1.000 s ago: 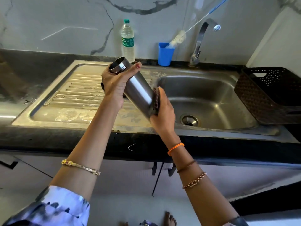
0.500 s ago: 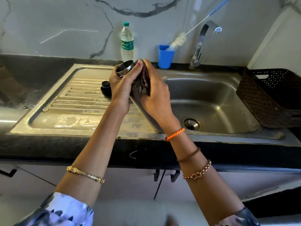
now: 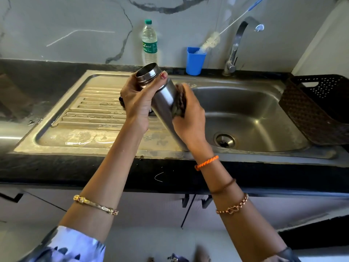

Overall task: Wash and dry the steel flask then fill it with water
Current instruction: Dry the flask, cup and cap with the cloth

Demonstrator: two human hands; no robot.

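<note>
Scrubbing looks like the step in hand. The steel flask (image 3: 163,99) is held tilted over the sink (image 3: 245,103), its open mouth up and to the left. The left hand (image 3: 138,103) has its grip wrapped round the neck. The right hand (image 3: 190,118) presses a dark scrub pad (image 3: 180,103) against the flask's side, fingers curled round the pad. Next, I think, comes a rinse under the tap (image 3: 239,40), which shows no running water, then drying and filling.
</note>
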